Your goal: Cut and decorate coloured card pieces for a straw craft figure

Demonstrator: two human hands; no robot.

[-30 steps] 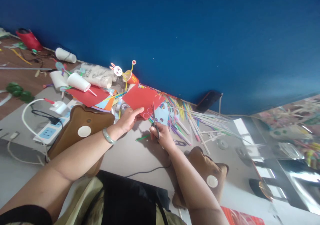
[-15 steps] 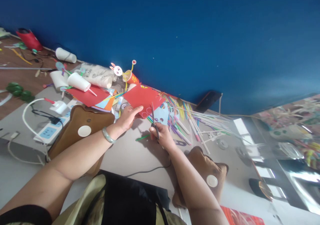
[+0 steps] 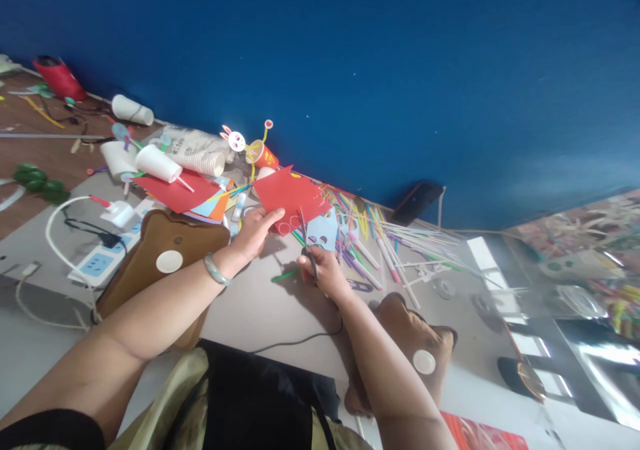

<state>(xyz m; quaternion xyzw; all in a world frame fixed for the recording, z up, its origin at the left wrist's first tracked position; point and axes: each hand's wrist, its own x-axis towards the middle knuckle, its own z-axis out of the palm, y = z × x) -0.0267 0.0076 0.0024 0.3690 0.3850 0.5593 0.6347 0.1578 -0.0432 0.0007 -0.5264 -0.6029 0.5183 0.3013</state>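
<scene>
Between the thumb and fingers of my left hand point(image 3: 255, 235) is the lower left edge of a sheet of red paper point(image 3: 290, 193). Small circles are outlined along the sheet's lower edge. My right hand point(image 3: 324, 271) is closed round the handles of a pair of scissors point(image 3: 304, 227), whose blades point up and lie at the paper's lower right part, by the circles. Whether the blades are cutting at this instant is hard to see. Just right of the scissors lies a light blue paper point(image 3: 324, 229) with round holes. A green stick point(image 3: 285, 276) rests on the table left of my right hand.
Markers and pipe cleaners point(image 3: 370, 250) lie in a spread to the right. Paper cups point(image 3: 159, 163) and coloured sheets stand back left, near a power strip point(image 3: 100, 263). Brown cushions point(image 3: 190, 243) flank my arms. A blue wall point(image 3: 320, 70) rises behind the table.
The red sheet has turned a little and shifted slightly right in my left hand. My right hand and the scissors have moved slightly left along its lower edge.
</scene>
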